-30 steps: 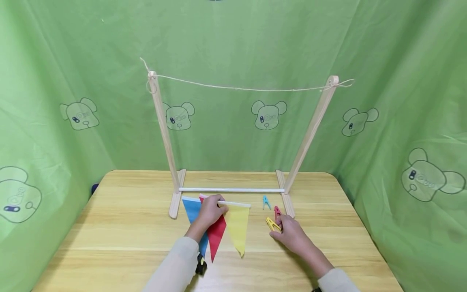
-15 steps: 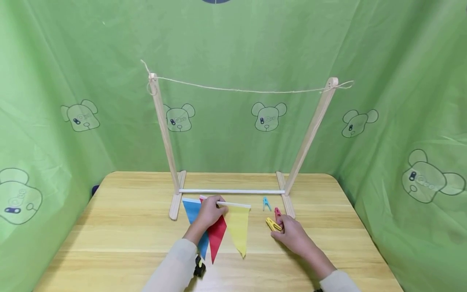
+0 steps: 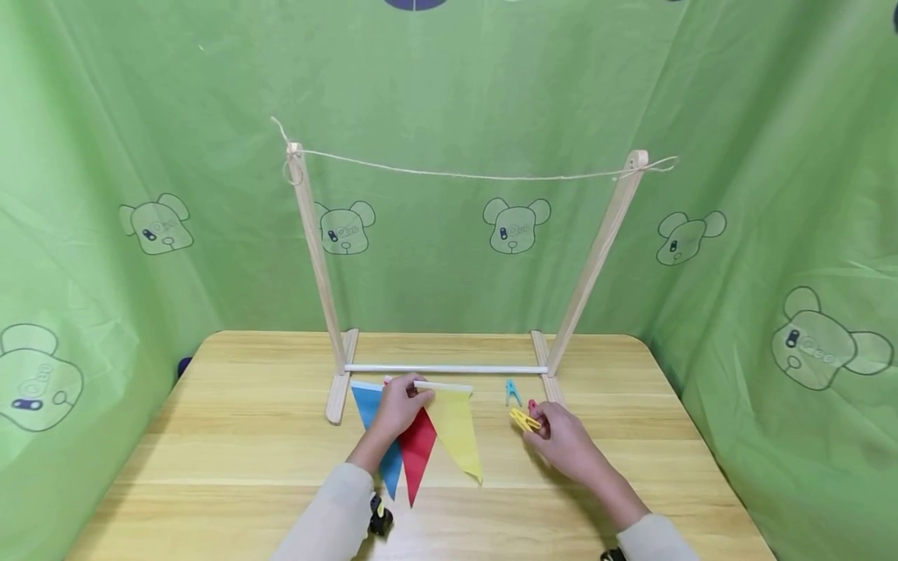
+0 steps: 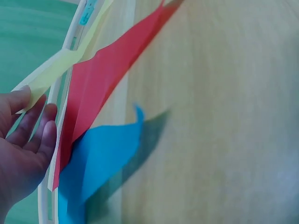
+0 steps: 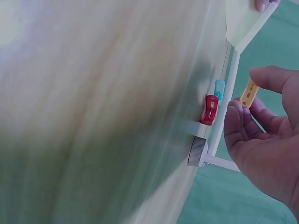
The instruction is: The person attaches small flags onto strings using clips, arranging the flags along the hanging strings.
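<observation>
My left hand (image 3: 401, 407) pinches the yellow pennant (image 3: 457, 428) at the left end of its white top strip, thumb against fingers in the left wrist view. Beneath that hand lie a red pennant (image 3: 418, 452) and a blue pennant (image 3: 369, 403), points toward me. A yellow clothespin (image 5: 249, 94) sits between the thumb and fingers of my right hand (image 3: 563, 444), above the table in the right wrist view. Close by on the wood are a red clothespin (image 5: 209, 110) and a light blue clothespin (image 3: 513, 392).
Behind the pennants stands a wooden frame with a left post (image 3: 313, 257), a right post (image 3: 596, 265) and a white bottom rod (image 3: 445, 368). A string (image 3: 456, 173) sags between the post tops. Green curtains (image 3: 435, 93) surround the wooden table (image 3: 210, 436).
The yellow pennant's top strip has shifted slightly left and up, and its point has swung right. My right hand has raised the yellow clothespin a little. The red and blue pennants stay put.
</observation>
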`<state>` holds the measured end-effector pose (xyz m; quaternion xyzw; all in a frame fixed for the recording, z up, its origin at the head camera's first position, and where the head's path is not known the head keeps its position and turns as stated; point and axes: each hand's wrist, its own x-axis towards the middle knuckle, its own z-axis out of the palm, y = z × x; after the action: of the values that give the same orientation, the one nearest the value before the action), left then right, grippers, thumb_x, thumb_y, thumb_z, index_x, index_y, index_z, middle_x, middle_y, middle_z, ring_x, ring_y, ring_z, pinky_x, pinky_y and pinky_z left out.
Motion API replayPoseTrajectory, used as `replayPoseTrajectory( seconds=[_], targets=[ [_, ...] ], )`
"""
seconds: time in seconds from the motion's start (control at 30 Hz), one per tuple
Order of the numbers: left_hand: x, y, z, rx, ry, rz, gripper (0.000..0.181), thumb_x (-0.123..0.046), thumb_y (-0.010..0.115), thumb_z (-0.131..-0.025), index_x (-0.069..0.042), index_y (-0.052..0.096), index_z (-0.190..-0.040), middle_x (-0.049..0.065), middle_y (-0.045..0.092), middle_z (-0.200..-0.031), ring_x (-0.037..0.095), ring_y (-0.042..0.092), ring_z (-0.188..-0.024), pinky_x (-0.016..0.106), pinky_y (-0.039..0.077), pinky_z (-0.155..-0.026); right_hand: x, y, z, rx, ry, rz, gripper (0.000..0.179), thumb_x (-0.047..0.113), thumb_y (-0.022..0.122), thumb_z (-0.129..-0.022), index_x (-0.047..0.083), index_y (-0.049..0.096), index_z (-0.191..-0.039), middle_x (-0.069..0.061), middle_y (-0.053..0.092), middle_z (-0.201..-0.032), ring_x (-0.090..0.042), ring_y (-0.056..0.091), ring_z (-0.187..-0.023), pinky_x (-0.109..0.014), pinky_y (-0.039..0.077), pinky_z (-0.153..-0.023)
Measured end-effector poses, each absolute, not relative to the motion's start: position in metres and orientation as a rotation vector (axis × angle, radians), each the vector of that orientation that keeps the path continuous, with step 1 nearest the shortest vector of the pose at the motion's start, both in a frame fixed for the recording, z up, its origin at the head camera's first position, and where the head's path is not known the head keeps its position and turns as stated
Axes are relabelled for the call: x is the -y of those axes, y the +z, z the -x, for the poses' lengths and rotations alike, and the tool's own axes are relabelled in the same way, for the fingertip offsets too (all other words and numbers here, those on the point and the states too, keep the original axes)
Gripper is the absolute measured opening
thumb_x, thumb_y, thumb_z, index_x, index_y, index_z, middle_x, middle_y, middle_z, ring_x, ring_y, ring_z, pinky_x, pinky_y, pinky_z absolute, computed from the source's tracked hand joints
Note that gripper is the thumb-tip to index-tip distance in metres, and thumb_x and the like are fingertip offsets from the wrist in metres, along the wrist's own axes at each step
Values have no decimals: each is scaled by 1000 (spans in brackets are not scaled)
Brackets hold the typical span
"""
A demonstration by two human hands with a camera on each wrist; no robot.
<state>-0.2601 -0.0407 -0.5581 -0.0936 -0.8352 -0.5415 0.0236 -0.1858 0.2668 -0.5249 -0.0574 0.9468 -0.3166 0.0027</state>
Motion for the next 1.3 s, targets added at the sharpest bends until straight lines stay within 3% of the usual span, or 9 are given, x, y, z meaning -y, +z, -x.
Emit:
replayPoseTrajectory(
  seconds=[0.2, 0.5, 0.7, 0.97, 1.1, 1.3],
  targets=[
    [41, -557, 260, 2529, -1731, 270, 14, -11, 77, -93, -7, 75, -106, 0, 52, -73, 14, 48, -69, 21, 40, -57, -271, -522, 191, -3009, -1035, 237, 26, 5, 77, -89, 0, 65, -111, -5, 60, -95, -14, 54, -84, -20, 51, -69],
    [40, -547, 257, 2417, -1838, 242, 6, -9, 77, -92, -8, 76, -99, -2, 49, -65, 11, 42, -57, 18, 36, -52, -274, -515, 197, -3091, -1031, 260, 24, 8, 79, -87, 4, 65, -106, -4, 54, -89, -14, 53, -80, -21, 49, -66],
    [38, -539, 256, 2361, -1914, 213, 4, -9, 76, -94, -7, 76, -98, 1, 54, -67, 10, 47, -58, 18, 41, -52, -275, -508, 200, -3088, -1051, 236, 27, 9, 78, -87, 4, 65, -111, -4, 56, -94, -14, 54, -84, -21, 52, -71],
    [34, -530, 253, 2319, -2001, 204, 8, -10, 75, -94, -6, 76, -101, 13, 71, -81, 12, 58, -64, 20, 52, -58, -275, -498, 201, -3049, -1091, 178, 31, 11, 78, -89, 3, 65, -116, -6, 59, -101, -17, 57, -87, -20, 54, -72],
    [31, -524, 253, 2297, -2026, 201, 5, -9, 75, -94, -5, 75, -98, 8, 66, -72, 11, 55, -61, 19, 49, -56, -274, -494, 202, -3048, -1135, 191, 31, 10, 78, -90, 1, 64, -117, -9, 60, -102, -18, 60, -88, -21, 55, -69],
    [29, -515, 252, 2276, -2024, 236, 6, -11, 74, -96, -5, 72, -95, -2, 53, -61, 10, 52, -57, 20, 44, -52, -277, -490, 205, -3090, -1144, 250, 31, 8, 77, -89, 1, 64, -117, -11, 64, -104, -20, 65, -91, -28, 59, -77]
  ],
)
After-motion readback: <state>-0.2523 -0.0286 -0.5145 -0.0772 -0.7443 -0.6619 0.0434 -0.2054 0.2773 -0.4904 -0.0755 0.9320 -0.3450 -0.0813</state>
